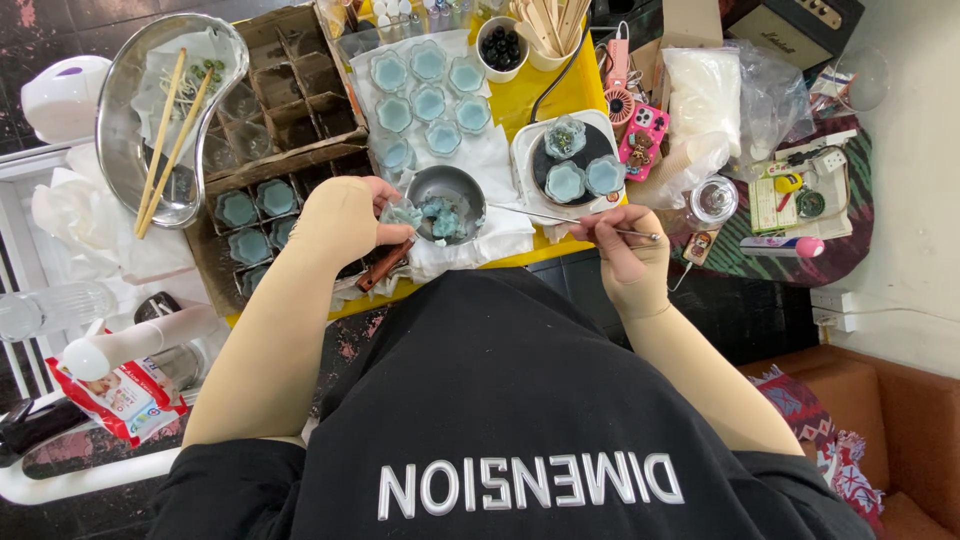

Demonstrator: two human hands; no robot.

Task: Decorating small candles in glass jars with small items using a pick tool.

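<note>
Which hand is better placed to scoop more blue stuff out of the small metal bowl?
Probably right: the right hand holds the thin metal tool aimed at the metal bowl; the left hand is occupied pinching a blue piece.

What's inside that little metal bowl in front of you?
The metal bowl holds pale blue-green lumps. The left hand holds a small clear cup at its rim, hiding that edge of the bowl.

A single head-worn camera looks steeply down from above the person's black-shirted chest, close over both hands. It faces forward across the cluttered yellow worktable (540, 95); no second view shares the scene.
</note>
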